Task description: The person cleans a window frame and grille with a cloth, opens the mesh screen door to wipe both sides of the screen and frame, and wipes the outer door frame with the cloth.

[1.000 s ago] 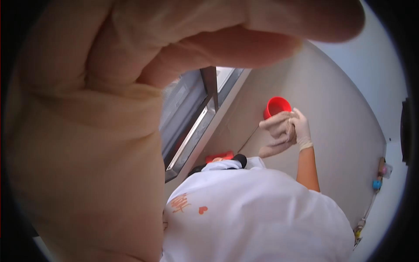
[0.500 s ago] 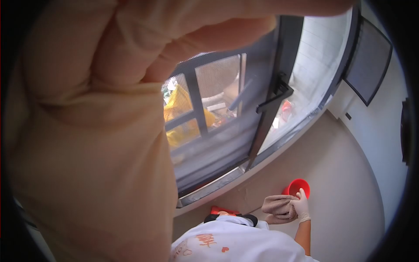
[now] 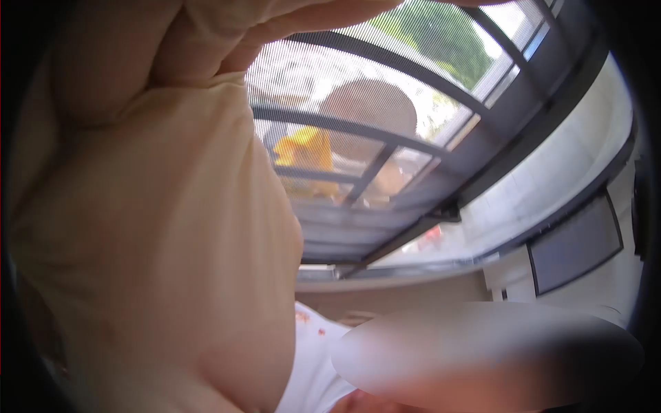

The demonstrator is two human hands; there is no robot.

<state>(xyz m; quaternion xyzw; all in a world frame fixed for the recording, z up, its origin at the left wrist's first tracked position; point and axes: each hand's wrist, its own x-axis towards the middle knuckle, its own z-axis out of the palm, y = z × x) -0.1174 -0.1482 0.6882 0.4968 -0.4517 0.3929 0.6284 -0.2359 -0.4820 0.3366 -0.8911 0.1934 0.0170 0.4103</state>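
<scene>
My left hand (image 3: 172,227), in a thin pale glove, fills the left side of the head view very close to the lens. Its fingers bend over along the top edge, and whatever they grip lies outside the picture. Below it shows part of a white shirt (image 3: 313,358) with small orange marks. My right hand cannot be made out. A blurred oval patch (image 3: 482,358) covers the lower right, with a skin-coloured area (image 3: 358,403) at its lower edge that I cannot identify.
A dark-framed window with a screen (image 3: 365,62) is ahead, its handle (image 3: 447,212) near the lower right corner. Through it show greenery, a yellow thing (image 3: 303,148) and a large rounded brownish shape (image 3: 372,110). A dark framed panel (image 3: 575,241) is at the right wall.
The view has tilted upward, showing more window. My right hand, the brown cloth it held and the red bucket are out of sight. My left hand still covers the left side.
</scene>
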